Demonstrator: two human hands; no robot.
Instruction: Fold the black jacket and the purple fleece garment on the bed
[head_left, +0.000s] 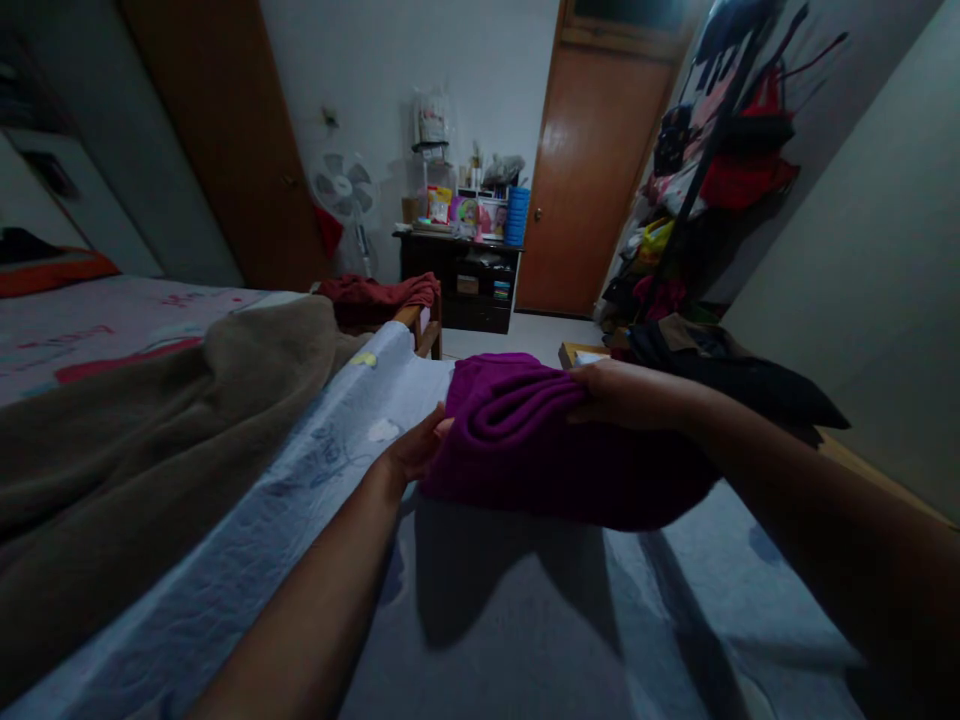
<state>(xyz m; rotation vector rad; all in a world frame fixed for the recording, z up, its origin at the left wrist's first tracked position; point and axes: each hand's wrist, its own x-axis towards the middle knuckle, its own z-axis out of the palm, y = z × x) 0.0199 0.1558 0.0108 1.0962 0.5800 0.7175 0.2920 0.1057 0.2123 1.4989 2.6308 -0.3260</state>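
A thick purple blanket, folded into several layers, is in front of me over the light blue patterned bed sheet. My left hand grips its left edge, with the fingertips partly hidden at the cloth. On the upper right, my right hand is closed over the top folds, thumb side towards the middle. Rolled layers show between the two hands. The blanket's right part lies in deep shadow under my right forearm, and its underside casts a dark shadow on the sheet.
A brown blanket lies along the left, beside a pink-and-white patterned bed. A red cloth hangs on a wooden bed end. Dark clothes are piled at right. Farther back stand a fan, a loaded black cabinet and a wooden door.
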